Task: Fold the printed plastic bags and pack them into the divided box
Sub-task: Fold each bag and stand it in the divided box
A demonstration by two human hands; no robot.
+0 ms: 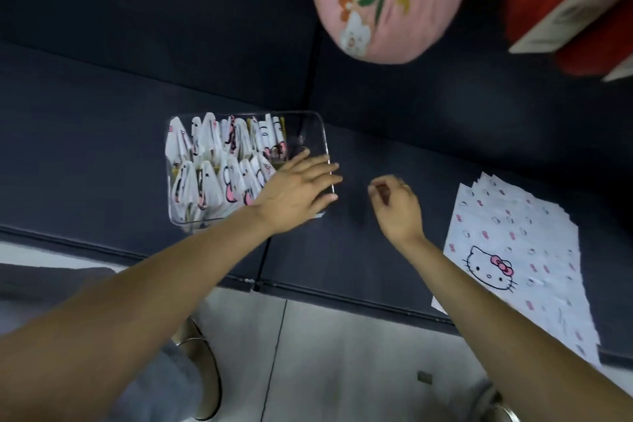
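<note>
A clear divided box sits on the dark sofa seat, packed with several folded white bags printed in pink and black. My left hand lies flat over the box's right end, fingers straight and spread. To the right of the box, my right hand hovers above the seat with fingers loosely curled and nothing in it. A stack of flat printed plastic bags, cat face and pink bows on top, lies at the right on the seat.
A round pink flowered cushion leans on the sofa back. Red fabric and a pale box sit at the top right. The seat's front edge runs below my arms, with grey tiled floor beyond it.
</note>
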